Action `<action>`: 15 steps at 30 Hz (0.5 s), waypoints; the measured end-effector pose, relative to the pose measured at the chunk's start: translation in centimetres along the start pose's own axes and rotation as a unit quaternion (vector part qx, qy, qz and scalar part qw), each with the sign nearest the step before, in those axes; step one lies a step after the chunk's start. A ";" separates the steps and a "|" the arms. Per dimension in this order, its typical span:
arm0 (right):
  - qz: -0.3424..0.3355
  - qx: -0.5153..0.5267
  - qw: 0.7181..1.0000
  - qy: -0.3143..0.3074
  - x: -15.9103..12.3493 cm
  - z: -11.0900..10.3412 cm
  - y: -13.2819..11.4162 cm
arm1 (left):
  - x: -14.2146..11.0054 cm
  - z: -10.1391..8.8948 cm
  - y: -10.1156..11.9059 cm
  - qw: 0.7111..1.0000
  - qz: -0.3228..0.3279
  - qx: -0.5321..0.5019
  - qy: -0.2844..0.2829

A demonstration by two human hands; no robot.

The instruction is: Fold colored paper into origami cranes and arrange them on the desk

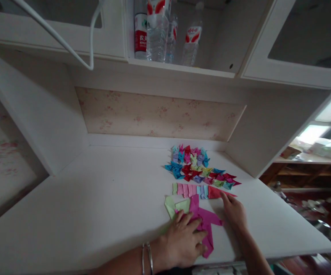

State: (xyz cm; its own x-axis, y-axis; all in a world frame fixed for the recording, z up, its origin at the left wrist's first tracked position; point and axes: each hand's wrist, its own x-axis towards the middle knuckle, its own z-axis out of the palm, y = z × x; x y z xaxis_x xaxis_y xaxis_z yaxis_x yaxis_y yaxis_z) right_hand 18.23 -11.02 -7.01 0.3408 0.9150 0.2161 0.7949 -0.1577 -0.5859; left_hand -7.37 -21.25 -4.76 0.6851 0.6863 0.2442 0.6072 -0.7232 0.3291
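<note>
The left hand (186, 237) lies flat with fingers spread over magenta folded paper (208, 217), which shows beyond its fingers to the right and far side; pale green paper (169, 206) sticks out at far left. The right hand (235, 212), fingers drawn narrow, touches the near edge of a red paper (213, 192) just left of it; whether it pinches, I cannot tell.

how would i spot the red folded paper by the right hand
On the white countertop, find the row of pink and light-blue folded papers. At its right end, touching the right hand, is the tapering red folded paper, the row's only red part.
</note>
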 end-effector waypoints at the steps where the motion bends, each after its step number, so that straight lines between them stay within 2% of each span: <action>1: 0.005 0.011 1.000 -0.009 0.0 -0.1 0.0 | -0.6 -0.3 0.0 1.000 -0.004 -0.005 -0.006; 5: 0.016 0.017 0.999 -0.025 0.1 -0.3 0.0 | -3.7 -2.3 -0.5 0.998 0.016 -0.031 -0.045; 8: 0.018 0.001 0.999 -0.034 0.2 -0.3 0.1 | -6.1 -4.2 -1.8 0.997 0.021 -0.031 -0.066; 15: 0.005 -0.021 0.998 -0.053 0.0 -0.1 0.1 | -11.4 -7.9 -7.8 0.997 -0.064 0.024 -0.035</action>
State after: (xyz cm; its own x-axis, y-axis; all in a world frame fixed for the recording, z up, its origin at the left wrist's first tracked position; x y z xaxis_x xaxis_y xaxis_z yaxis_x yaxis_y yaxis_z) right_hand 18.37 -11.11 -6.97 0.2964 0.9469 0.1248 0.8129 -0.1815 -0.5533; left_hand -23.13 -22.84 -2.91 0.6265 0.7672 0.1374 0.7087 -0.6341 0.3092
